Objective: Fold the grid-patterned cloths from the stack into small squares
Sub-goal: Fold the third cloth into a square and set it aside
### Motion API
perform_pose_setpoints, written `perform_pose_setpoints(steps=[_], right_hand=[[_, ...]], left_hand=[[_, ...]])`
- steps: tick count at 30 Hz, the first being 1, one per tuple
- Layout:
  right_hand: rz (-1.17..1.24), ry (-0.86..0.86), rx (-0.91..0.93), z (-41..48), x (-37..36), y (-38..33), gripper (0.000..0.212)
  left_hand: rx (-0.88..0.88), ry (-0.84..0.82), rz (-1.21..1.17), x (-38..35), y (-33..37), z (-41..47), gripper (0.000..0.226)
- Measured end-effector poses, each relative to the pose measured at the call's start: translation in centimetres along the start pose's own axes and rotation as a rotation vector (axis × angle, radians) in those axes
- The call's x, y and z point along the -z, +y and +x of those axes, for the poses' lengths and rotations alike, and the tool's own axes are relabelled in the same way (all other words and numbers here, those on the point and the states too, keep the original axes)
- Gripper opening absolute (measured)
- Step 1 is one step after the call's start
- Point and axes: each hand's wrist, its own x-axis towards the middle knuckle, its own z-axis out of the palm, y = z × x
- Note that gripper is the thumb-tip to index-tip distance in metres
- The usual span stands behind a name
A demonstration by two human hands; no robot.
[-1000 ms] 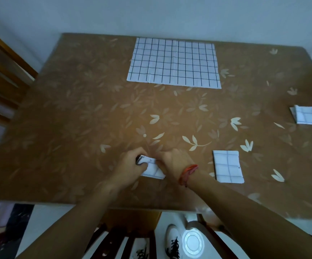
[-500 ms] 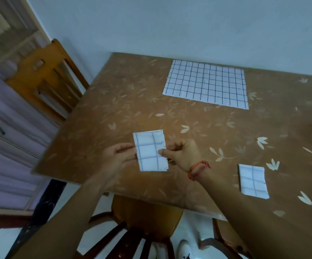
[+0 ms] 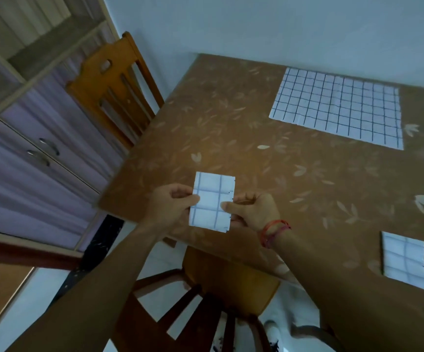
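One folded cloth (image 3: 212, 202) between left hand (image 3: 170, 207), right hand (image 3: 254, 212).

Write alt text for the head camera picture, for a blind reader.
A left hand and right hand pinch a small folded cloth by its sides over a brown table. A large unfolded grid cloth lies by the wall; a second folded cloth lies at right.

White cloths (image 3: 338, 111) with dark grid lines, brown leaf-patterned table (image 3: 231, 138), red wristband (image 3: 273, 231)
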Motion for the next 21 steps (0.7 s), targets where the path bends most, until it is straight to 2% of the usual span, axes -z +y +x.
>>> perform_pose_setpoints(steps=[4,12,21], right_hand=[[-0.036,0.040,-0.035,1.8,-1.3,0.5,0.028],[-0.200,0.108,-0.102,7.7,-3.4,2.3,0.023],[-0.218,0.176,-0.188,13.8,-5.7,4.6,0.028]], left_hand=[[-0.008,-0.013,0.057,0.8,-1.2,2.0,0.012],[0.046,-0.066,0.050,1.3,-3.8,7.6,0.014],[0.035,-0.047,0.177,0.9,-6.8,13.9,0.014]])
